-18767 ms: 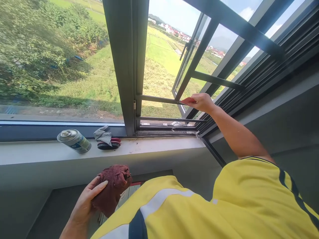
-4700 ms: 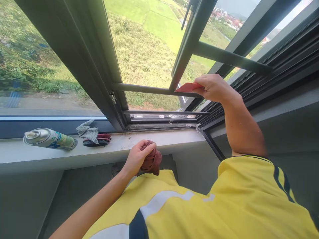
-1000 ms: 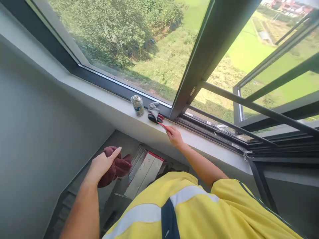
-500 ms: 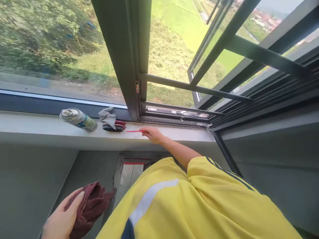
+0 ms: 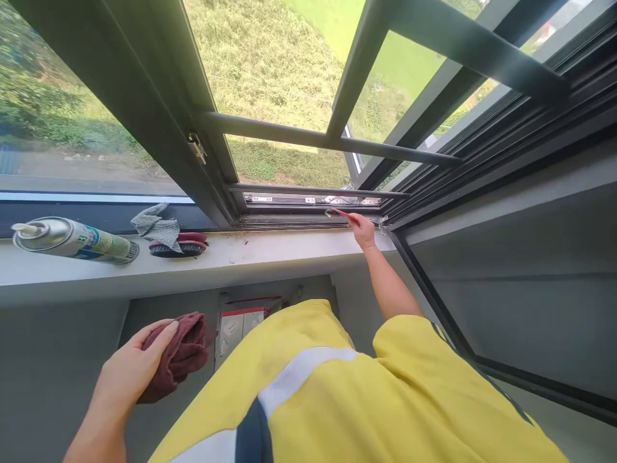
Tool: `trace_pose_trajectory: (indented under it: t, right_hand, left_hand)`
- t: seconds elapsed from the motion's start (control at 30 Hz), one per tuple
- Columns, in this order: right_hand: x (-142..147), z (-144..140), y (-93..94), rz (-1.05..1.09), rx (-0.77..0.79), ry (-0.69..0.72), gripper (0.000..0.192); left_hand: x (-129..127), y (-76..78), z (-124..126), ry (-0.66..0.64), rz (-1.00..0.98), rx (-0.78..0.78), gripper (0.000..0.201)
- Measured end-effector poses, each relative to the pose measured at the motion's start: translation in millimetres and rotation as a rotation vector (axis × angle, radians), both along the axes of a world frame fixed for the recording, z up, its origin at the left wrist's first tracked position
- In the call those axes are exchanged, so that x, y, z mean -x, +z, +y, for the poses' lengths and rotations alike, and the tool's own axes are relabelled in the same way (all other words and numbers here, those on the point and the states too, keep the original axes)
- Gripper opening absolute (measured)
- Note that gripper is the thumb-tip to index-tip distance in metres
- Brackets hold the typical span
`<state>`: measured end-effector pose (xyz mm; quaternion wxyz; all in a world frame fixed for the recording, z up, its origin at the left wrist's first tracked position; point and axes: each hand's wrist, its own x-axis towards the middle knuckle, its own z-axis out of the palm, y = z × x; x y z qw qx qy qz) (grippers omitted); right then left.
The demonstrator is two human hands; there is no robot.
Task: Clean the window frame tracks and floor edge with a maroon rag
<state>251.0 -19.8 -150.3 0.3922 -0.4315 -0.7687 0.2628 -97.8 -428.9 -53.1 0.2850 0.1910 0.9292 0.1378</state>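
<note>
A: What are the fingers doing?

B: Right of centre, the right hand pinches a red card by its near end, probably so the thin far edge can get into the narrow track. Whether it touches the track, I can't tell.

A: And the other one?

B: Lower left, the left hand has thumb and fingers closed on a bunched cloth, apart from the sill, seemingly kept handy.

A: What else is around?

B: A can at far left on the sill; near it a brush, a grey rag draped over it. Both look parked away from the right arm.

A: Anything in the way?

B: Bars cross the upper middle. The lowest runs just above the track, which may be why the hand sits low.
</note>
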Motion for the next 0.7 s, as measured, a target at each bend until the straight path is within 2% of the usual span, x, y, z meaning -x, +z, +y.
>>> trace_pose_trajectory:
  t: [0.13,0.2,0.23,0.3,0.33,0.47,0.53,0.6,0.63,0.67,0.7]
  right_hand:
    - [-4,34,25.0,-0.145,-0.068,0.204,0.02]
    - [4,37,37.2,-0.221,-0.139,0.274,0.018]
    - [13,30,42.1,-0.245,-0.182,0.29,0.017]
    - [44,-5,48.8,-0.259,-0.273,0.313,0.019]
    - [65,-32,50.5,-0.242,-0.323,0.336,0.022]
    - [153,-154,50.5,-0.253,-0.529,0.576,0.03]
    - [177,-187,48.0,-0.228,-0.589,0.724,0.033]
    - [178,-185,42.7,-0.11,-0.474,0.806,0.034]
    - [171,-171,38.7,-0.013,-0.329,0.743,0.033]
    - [161,-150,33.9,0.094,-0.127,0.602,0.032]
    - [149,-124,28.9,0.211,0.11,0.362,0.028]
  left_hand:
    - [-5,1.7,-4,0.029,-0.008,0.009,0.048]
    - [-10,3.9,-6,0.085,-0.084,0.003,0.05]
    - [-13,4.7,-5,0.118,-0.136,-0.028,0.052]
    - [-22,4.7,1,0.175,-0.261,-0.113,0.056]
    - [-28,4.0,7,0.178,-0.33,-0.171,0.058]
    - [-52,-0.5,45,0.103,-0.636,-0.497,0.068]
    - [-61,-0.3,64,0.249,-0.675,-0.635,0.059]
    - [-67,2.9,76,0.476,-0.627,-0.719,0.045]
    - [-68,5.5,77,0.564,-0.59,-0.756,0.04]
    - [-67,8.2,77,0.625,-0.559,-0.786,0.037]
    - [-66,11.0,74,0.664,-0.528,-0.803,0.034]
